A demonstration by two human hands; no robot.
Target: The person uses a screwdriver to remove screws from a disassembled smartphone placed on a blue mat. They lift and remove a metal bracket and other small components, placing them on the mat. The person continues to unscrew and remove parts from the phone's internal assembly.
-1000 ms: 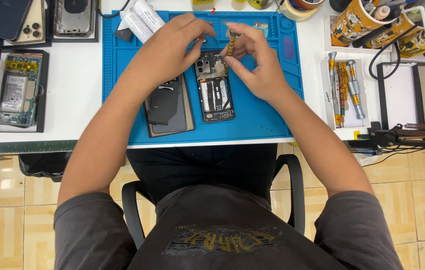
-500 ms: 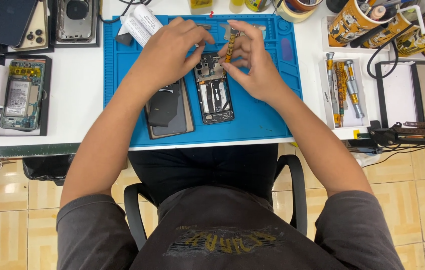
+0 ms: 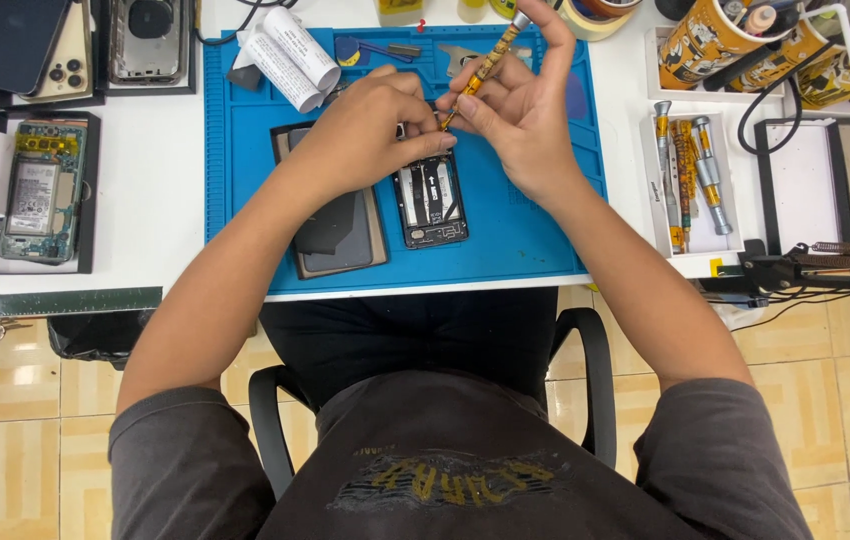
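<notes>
I judge disassembly well along: on the blue rubber mat, my left hand presses the opened black phone, back cover already off, while my right hand pinches a slim yellow-patterned screwdriver at its top screws.

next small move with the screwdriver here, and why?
Probably keep the screwdriver upright and turn it in place. Its tip sits at the top end of the opened phone, the right hand pinches the shaft, and the left hand steadies the phone on the blue mat. Whether the tip is seated in a screw is hidden by the fingers.
</notes>
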